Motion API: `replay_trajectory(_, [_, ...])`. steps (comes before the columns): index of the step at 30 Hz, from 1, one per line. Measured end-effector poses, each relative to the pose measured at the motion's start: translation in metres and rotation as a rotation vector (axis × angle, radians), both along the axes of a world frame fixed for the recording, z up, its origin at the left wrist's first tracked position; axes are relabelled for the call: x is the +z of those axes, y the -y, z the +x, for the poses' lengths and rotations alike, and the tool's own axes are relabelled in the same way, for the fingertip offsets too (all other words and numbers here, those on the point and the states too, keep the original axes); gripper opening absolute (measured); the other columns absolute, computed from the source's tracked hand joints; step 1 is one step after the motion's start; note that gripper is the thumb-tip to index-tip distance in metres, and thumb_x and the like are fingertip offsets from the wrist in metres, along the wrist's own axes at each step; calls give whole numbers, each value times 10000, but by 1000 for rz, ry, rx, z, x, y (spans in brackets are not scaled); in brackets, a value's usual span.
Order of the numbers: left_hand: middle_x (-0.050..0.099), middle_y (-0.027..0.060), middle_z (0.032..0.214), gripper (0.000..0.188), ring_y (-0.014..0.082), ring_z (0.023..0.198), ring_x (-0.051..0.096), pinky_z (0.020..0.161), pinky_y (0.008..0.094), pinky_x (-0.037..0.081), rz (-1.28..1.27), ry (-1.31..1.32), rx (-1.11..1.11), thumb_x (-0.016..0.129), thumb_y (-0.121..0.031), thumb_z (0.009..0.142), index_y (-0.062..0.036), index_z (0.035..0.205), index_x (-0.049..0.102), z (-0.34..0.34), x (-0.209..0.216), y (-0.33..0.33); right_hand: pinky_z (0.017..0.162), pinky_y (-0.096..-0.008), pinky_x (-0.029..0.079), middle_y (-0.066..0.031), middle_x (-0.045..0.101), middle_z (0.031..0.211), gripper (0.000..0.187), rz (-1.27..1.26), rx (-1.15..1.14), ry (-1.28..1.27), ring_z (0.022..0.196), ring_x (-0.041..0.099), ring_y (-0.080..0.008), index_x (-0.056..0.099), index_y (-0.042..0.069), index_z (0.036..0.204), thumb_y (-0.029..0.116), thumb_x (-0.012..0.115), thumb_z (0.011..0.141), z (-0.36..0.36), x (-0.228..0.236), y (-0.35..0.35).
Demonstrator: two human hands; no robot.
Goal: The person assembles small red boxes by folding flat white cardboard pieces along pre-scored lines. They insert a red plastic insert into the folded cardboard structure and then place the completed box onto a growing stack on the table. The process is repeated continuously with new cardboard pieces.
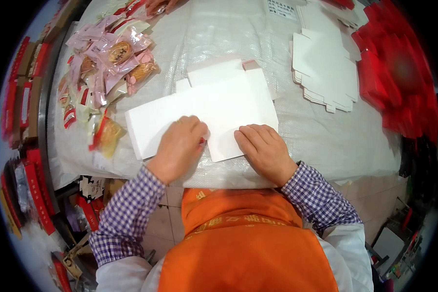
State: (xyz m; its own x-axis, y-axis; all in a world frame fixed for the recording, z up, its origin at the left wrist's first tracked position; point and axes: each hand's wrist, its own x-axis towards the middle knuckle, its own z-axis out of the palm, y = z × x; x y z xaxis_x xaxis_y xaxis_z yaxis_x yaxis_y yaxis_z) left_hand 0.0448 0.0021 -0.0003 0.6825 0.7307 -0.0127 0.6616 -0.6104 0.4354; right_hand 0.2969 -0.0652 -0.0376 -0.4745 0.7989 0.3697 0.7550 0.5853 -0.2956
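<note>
Sheeted Worktable [224, 39] above Pale Floor Tiles [155, 226]

White woven plastic sheeting [326, 138] covers the tabletop, creased and softly shiny where light catches it. A dark rail [43, 131] runs along the left side; past it stand stacked red and brown boxes [22, 102]. Pinkish-beige tiles with thin joints show below the near edge. The lower-right corner is cluttered, too dim to make out fully.

Wrapped pastries [107, 61] at left, red packaging [394, 73] at right.
</note>
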Motion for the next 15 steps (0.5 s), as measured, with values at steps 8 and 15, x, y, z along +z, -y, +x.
replay_trajectory(8, [590,153,1121,511,340,1065,587,934,433,465,100,174,54,704,39,690,18,1191,603,16,-12,47,930,-364,521,-102,616,1150,398,-31,10,-5,1071,620,-262,631,-14,1234,76,617,846,1,-7,0])
replay_trajectory(15, [628,131,1050,499,313,955,635,856,409,525,317,227,12,724,21,669,22,1163,652,17,-47,37,883,-367,536,-88,615,1112,356,-82,78,-1,1020,628,-256,649,16,1180,66,636,828,6,0,-13])
